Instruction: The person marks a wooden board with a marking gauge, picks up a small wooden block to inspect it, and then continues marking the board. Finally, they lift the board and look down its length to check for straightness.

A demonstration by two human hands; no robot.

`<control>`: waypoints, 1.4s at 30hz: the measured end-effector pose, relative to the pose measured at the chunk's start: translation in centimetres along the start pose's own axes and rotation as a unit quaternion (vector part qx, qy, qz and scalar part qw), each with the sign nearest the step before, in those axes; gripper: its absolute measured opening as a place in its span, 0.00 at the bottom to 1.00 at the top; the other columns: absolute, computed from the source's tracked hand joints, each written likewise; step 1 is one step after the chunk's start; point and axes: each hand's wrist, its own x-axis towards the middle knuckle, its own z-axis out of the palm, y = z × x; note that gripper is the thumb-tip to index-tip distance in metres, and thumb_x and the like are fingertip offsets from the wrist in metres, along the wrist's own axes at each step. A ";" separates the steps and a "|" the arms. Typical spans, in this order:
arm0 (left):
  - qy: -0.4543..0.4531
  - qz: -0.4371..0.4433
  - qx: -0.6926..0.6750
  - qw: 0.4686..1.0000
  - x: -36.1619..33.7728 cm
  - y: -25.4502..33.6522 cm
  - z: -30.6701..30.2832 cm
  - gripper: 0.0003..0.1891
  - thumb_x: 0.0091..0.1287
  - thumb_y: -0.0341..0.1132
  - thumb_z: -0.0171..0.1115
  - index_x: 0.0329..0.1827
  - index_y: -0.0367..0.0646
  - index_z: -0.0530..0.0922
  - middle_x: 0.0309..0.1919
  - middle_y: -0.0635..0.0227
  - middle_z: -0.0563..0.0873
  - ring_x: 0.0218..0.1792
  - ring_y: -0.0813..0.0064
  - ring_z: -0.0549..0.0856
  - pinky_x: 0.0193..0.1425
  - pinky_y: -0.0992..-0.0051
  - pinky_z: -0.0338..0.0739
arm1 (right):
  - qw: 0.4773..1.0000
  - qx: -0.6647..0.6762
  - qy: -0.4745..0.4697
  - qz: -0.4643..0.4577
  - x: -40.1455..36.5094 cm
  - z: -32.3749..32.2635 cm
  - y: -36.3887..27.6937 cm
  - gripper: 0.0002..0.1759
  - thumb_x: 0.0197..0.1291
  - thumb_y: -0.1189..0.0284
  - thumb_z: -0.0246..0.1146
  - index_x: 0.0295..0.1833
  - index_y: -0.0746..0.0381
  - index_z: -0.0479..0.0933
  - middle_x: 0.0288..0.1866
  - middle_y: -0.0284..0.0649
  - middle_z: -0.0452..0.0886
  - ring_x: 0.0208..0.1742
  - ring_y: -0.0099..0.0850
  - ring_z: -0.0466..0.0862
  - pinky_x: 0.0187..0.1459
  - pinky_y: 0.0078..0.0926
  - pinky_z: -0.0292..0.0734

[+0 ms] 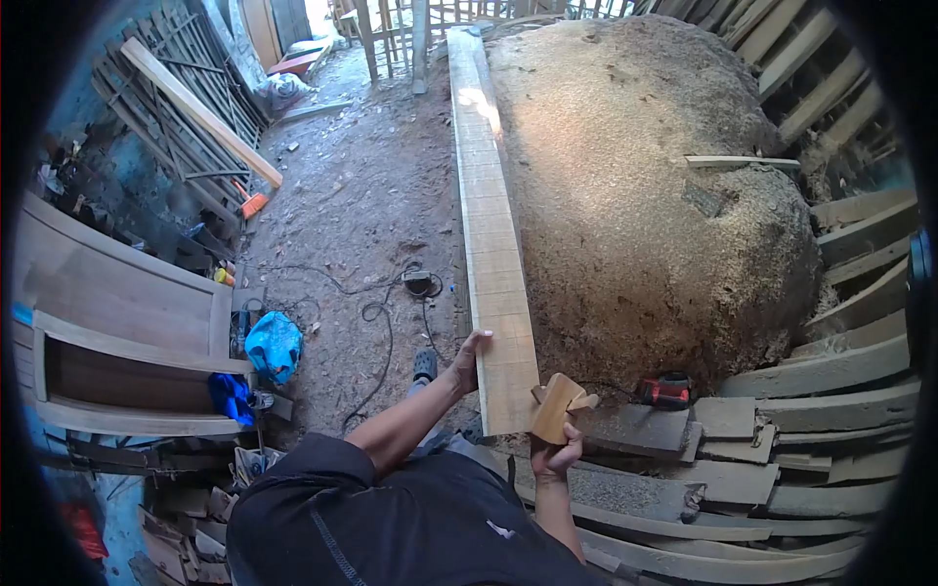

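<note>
A long pale board (495,254) stretches from my body far up the middle of the view, its near end just in front of me. My left hand (470,362) grips the left edge of this board close to that end, with the fingers partly hidden behind it. In my right hand (558,453) is a wooden hand plane (555,408), a block with a wedge sticking out at its side. The plane overlaps the board's right edge near the corner, and my fingers are wrapped round its lower part.
A big sawdust heap (635,195) rises right of the board. A red-and-black power tool (667,391) sits on stacked planks (831,405). A corded tool (418,283) and its cable lie on the floor at left. Door panels (127,283) and a blue bag (274,347) are further left.
</note>
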 end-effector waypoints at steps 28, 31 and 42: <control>0.123 0.034 0.118 0.985 -4.1 -15.0 6.7 0.42 0.77 0.67 0.50 0.75 0.34 0.68 0.64 0.53 0.82 0.64 0.62 0.84 0.74 0.61 0.76 | 0.955 -0.208 0.128 -0.171 -12.2 -5.1 -5.7 0.46 0.58 0.55 0.56 0.81 0.65 0.61 0.77 0.50 0.72 0.78 0.48 0.72 0.79 0.48 0.63; 0.084 -0.019 0.063 0.994 -5.6 -14.7 6.0 0.43 0.77 0.68 0.49 0.77 0.35 0.67 0.68 0.53 0.81 0.67 0.59 0.83 0.76 0.60 0.74 | 0.933 -0.199 0.217 -0.205 -14.4 -7.0 -3.6 0.46 0.58 0.55 0.57 0.81 0.65 0.61 0.76 0.48 0.73 0.77 0.48 0.72 0.79 0.49 0.64; 0.136 -0.011 0.182 0.974 1.1 3.3 1.0 0.51 0.74 0.72 0.50 0.83 0.34 0.57 0.78 0.43 0.67 0.80 0.54 0.67 0.85 0.60 0.57 | 0.965 -0.157 0.091 -0.192 -2.4 3.7 5.2 0.44 0.59 0.58 0.58 0.81 0.65 0.62 0.76 0.50 0.71 0.78 0.47 0.71 0.78 0.49 0.63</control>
